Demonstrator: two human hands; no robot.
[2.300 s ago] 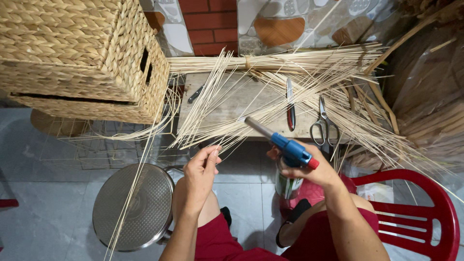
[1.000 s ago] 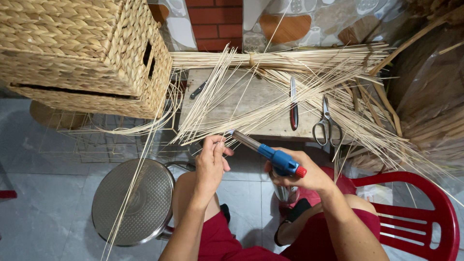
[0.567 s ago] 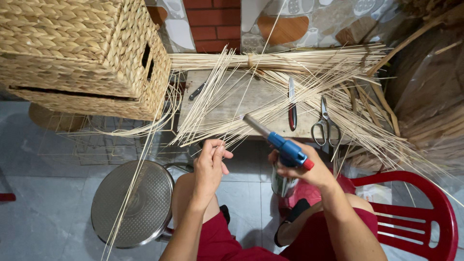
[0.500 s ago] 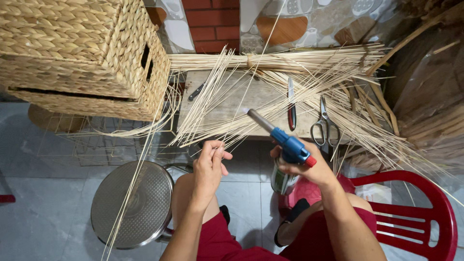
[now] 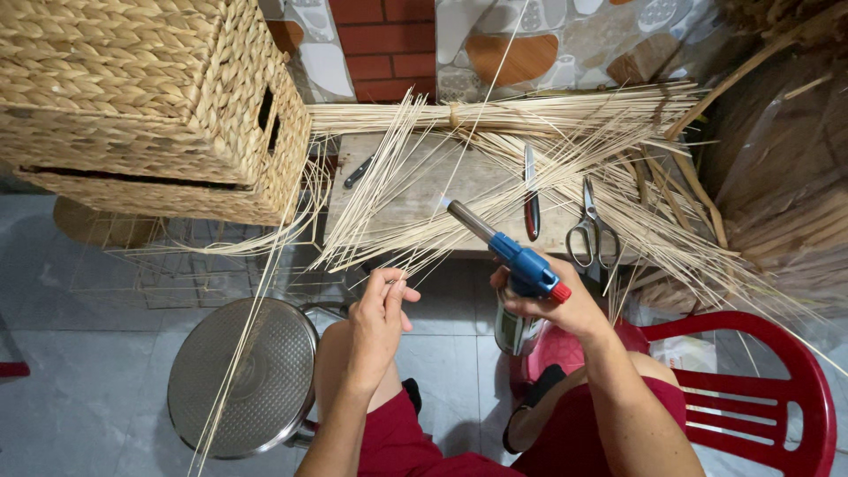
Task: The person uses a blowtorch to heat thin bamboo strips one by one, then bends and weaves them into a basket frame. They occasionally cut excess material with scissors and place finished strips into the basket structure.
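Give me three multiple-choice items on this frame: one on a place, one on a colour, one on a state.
1. Where do the grey-handled metal scissors lie?
A. on the wooden bench among the pale reed strips
B. on the round steel stool
C. inside the woven basket

2. What colour is the head of the gas torch in the right hand?
A. green
B. blue with a red knob
C. yellow

3. What is the left hand doing?
A. lying flat on the stool
B. gripping the scissors
C. pinching a thin reed strip at its fingertips

Answers: 1 A, they rest on the bench right of the knife; 2 B, the colours show above the fist; 3 C, thumb and fingers close on the strip.
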